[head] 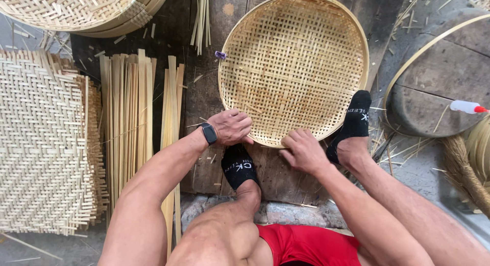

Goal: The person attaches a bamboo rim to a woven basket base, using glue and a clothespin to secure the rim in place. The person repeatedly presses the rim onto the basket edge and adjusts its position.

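Left hand [232,127] and right hand [302,150] both grip the near rim of the round woven pale bamboo tray [293,67], fingers curled closed. Two black-socked feet [352,124] brace the rim. Flat bamboo strips [130,113] lie left.

This was a basket-weaving workshop, set up at floor level. A round woven bamboo tray [293,67] lay on dark wooden boards [204,97], with bundles of split bamboo strips [130,118] beside it, a flat woven mat [43,143] to one side, stacked finished trays [81,10] above, a bent bamboo hoop [408,62], and offcuts scattered about.
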Demonstrator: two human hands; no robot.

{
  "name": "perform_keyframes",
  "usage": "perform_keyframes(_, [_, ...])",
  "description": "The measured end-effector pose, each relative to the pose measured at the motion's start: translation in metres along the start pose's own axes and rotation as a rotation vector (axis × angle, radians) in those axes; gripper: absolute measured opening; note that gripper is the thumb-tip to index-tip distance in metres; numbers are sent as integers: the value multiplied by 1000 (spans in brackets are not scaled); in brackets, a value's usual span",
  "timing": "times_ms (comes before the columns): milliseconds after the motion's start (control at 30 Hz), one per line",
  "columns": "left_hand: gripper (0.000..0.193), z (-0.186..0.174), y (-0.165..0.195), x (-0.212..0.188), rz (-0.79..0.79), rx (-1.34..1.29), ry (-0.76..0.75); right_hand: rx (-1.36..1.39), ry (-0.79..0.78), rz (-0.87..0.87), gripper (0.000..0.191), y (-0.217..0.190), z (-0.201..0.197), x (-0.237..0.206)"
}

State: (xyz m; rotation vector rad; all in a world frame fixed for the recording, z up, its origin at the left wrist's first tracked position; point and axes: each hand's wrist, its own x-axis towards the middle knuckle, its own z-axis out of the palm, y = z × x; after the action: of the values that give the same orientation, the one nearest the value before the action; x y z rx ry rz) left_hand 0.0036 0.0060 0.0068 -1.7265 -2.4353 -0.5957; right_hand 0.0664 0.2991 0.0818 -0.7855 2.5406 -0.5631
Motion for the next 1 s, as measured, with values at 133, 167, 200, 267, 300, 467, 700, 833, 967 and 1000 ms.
perform_keyframes(133, [50,2,0,2,11,-5,-35,84,154,19,28,-29,24,8])
perform_keyframes(167, [50,2,0,2,4,-2,-22,115,165,72,25,-34,29,10])
perform_keyframes(200, [50,2,0,2,-2,5,-9,143,179,123,21,-38,33,12])
perform_keyframes(267, [50,0,-1,1,2,20,-18,168,202,174,18,-43,35,13])
perform_keyframes(300, [50,-1,0,1,6,25,-23,168,211,176,18,-46,35,13])
perform_keyframes(467, [45,5,22,7,-51,42,30,119,288,125,28,-58,35,8])
perform_keyframes(700, [17,16,52,9,-82,-101,8,-11,214,5,25,-43,59,9])
perform_keyframes(833, [23,2,24,-5,70,-105,33,-28,289,-52,21,-35,70,7])
perform_keyframes(967, [33,-3,10,-10,41,-81,-69,-69,310,-38,20,-37,76,8])
perform_keyframes(1000, [33,-2,10,-10,38,-81,-79,-71,310,-29,20,-38,77,9])
